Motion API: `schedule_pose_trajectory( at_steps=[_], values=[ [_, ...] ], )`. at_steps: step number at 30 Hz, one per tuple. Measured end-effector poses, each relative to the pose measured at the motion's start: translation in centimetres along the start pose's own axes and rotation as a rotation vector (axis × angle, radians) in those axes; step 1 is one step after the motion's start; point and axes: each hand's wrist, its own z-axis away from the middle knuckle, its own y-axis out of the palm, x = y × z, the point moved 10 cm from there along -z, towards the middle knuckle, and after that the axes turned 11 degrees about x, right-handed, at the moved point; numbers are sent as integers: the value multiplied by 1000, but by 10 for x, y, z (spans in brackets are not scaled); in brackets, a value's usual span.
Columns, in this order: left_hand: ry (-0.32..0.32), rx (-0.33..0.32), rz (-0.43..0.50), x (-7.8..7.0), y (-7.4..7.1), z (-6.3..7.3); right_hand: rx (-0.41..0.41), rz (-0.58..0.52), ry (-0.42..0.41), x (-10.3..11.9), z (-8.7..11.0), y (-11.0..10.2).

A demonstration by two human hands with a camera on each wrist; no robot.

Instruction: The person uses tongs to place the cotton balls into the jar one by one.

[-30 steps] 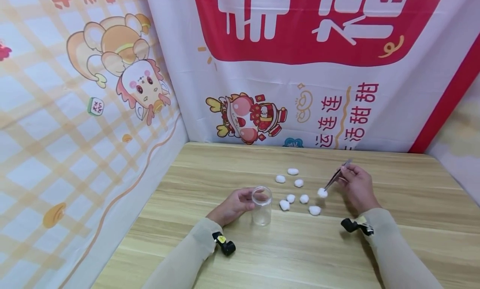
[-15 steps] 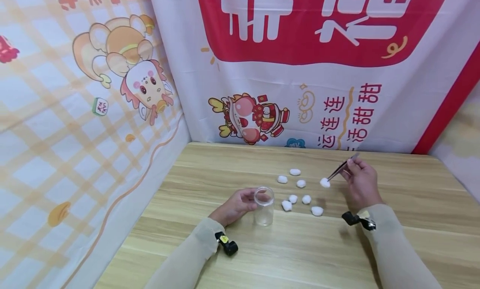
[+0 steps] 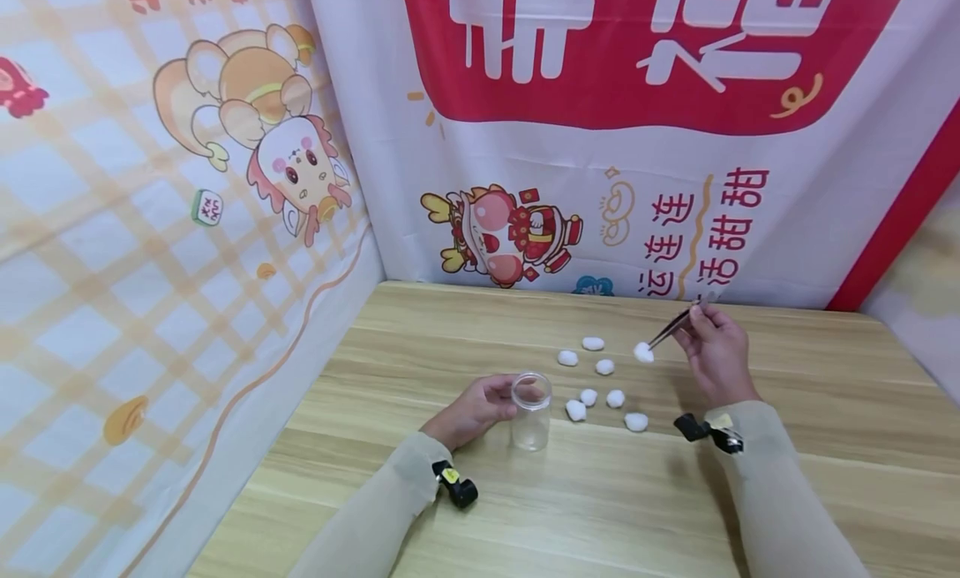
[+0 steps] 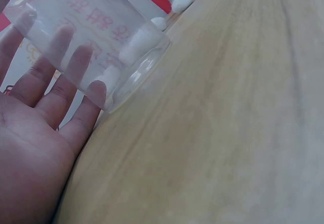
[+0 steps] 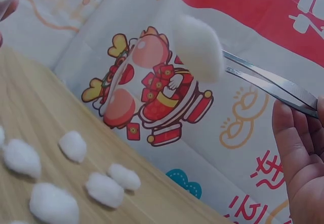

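Note:
My left hand [image 3: 474, 413] holds a clear plastic jar [image 3: 531, 432] that stands upright and uncapped on the table. In the left wrist view the fingers [image 4: 76, 64] show through the wall of the jar [image 4: 96, 11]. Over to the right, my right hand [image 3: 722, 357] pinches metal tweezers [image 3: 672, 328]. Their tips grip a white cotton ball [image 3: 643, 352], which hangs above the table in the right wrist view. Several more cotton balls lie loose between the two hands, one of them [image 3: 576, 410] close to the jar.
The wood-grain table [image 3: 600, 511] ends at the back against a printed cloth [image 3: 390, 186] with red and white patterns. Another patterned cloth [image 3: 90, 253] rises along the left side. Both sleeves carry a small black wrist camera [image 3: 459, 488].
My right hand has lifted the tweezers and cotton ball up from the table, then shifted them slightly left. The left hand keeps the jar in place. The head view has turned slightly left.

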Motion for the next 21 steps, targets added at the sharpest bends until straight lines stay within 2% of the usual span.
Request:
schedule_pose_trajectory(
  at_steps=[14, 21],
  values=[
    [26, 19, 10, -4, 3, 0, -4, -18, -55, 0, -4, 18],
    [38, 27, 11, -6, 4, 0, 3, -9, -26, -5, -8, 31]
  ],
)
